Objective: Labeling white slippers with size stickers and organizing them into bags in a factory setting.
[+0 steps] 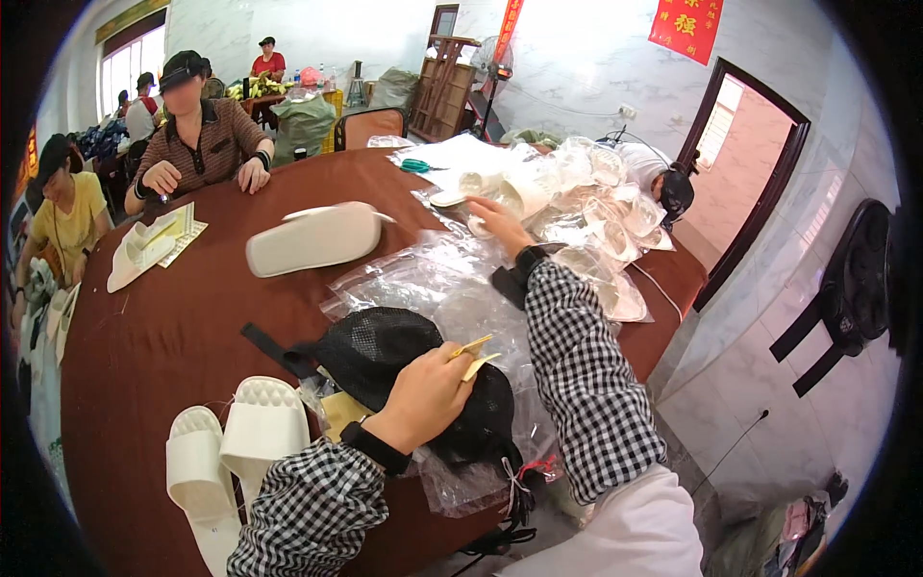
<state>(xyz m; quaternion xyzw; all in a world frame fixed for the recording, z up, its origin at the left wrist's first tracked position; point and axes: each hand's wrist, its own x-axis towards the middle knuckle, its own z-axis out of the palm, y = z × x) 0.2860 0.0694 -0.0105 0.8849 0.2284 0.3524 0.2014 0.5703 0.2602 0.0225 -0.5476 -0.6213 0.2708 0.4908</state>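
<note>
My left hand point(423, 399) is closed on some yellow paper slips point(473, 358), above a black mesh cap point(380, 337) lying on the table. My right hand point(502, 229) reaches forward with its fingers stretched out, at the near edge of a heap of white slippers in clear bags point(586, 207). Its fingertips are beside a pale slipper point(452, 197); I cannot tell if they touch it. Flat clear plastic bags point(404, 274) spread below that hand. A pair of white slippers point(264, 423) stands near my left forearm.
On the brown-covered table point(125, 365) are a white slipper sole-up point(317, 240), another slipper with yellow sheets point(144, 250), and green-handled scissors point(415, 165). A person in a brown top point(207, 139) sits across; another bends behind the heap. A cable point(659, 288) hangs at the right.
</note>
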